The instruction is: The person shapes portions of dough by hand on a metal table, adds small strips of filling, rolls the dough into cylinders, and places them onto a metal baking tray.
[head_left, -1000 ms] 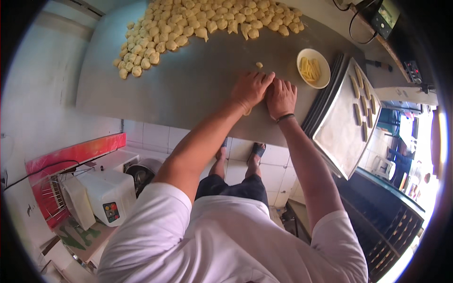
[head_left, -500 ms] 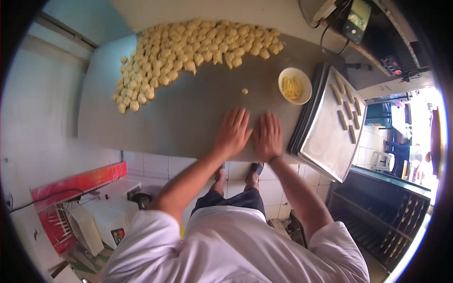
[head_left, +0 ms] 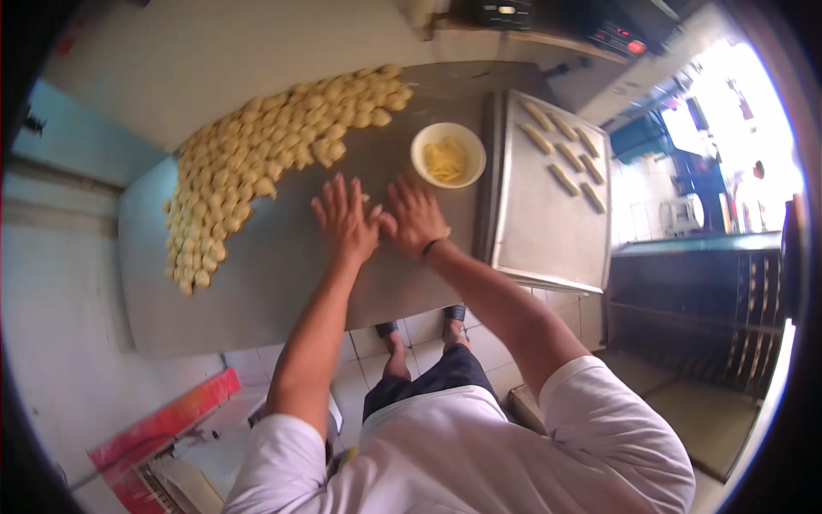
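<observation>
At a metal counter (head_left: 274, 265), we see a person in a white shirt (head_left: 505, 450) and dark shorts (head_left: 432, 381) lean in, both palms turned down. The left hand (head_left: 349, 224) spreads its fingers wide, grip released; the right hand (head_left: 414, 218), a dark band (head_left: 432, 247) at its wrist, is likewise unclenched, its thumb just beside the left one. We cannot tell whether anything lies beneath the palms. Between the two sets of fingers, we spot a small dough piece (head_left: 366, 199), partly hidden. Pale dough balls (head_left: 244, 163) crowd the far and left parts of the counter, packed side by side. Just beyond the right fingertips stands a white bowl (head_left: 448, 129) of yellow strips (head_left: 446, 161). To the right, we count eight slender dough sticks (head_left: 568, 158) in the upper part of a metal tray (head_left: 535, 236). White tiles (head_left: 349, 381) show below, around sandalled feet (head_left: 455, 324).
</observation>
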Tool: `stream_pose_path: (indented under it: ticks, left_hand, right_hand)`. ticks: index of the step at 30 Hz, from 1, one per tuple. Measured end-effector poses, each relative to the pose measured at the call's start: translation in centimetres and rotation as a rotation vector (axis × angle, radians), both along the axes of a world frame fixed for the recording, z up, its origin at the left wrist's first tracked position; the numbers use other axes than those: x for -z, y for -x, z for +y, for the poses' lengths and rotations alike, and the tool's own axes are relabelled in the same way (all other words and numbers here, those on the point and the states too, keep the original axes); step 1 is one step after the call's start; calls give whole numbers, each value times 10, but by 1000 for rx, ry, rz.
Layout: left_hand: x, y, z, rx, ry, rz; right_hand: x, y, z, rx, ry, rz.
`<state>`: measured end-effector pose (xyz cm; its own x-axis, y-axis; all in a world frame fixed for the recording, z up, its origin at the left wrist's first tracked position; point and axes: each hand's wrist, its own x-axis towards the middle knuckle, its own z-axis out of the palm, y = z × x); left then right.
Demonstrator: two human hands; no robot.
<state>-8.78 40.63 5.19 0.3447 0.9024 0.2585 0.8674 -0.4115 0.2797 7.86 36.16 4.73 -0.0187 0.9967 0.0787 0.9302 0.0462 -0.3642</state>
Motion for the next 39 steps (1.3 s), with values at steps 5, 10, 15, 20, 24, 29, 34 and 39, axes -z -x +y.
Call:
stream_pose_path:
  ticks: [5, 10, 15, 20, 24, 29, 34, 39]
  left_hand:
    - [-14, 39, -121, 150, 208, 139]
    - [-21, 73, -166, 101, 241, -22]
    - [-77, 16, -120, 83, 429, 109]
    - [-131, -139, -79, 462, 291, -241]
    - [-133, -287, -45, 667, -221, -274]
    - [-59, -330, -7, 580, -181, -8]
    - [-72, -279, -53, 546, -124, -269]
    - [-66, -98, -120, 306, 191, -424]
  right_hand:
    - [-9, -9, -132, -95, 98, -95]
    - [-19, -31, -176, -187, -37, -217]
    - [-71, -88, -167, -260, -23, 325]
    - [-136, -210, -207, 267, -86, 574]
    - [-136, -300, -234, 565, -179, 538]
    - [-144, -330, -216, 550, -449, 285]
    - [-51, -350, -215, 514, -362, -25]
    - [-91, -282, -193, 489, -330, 64]
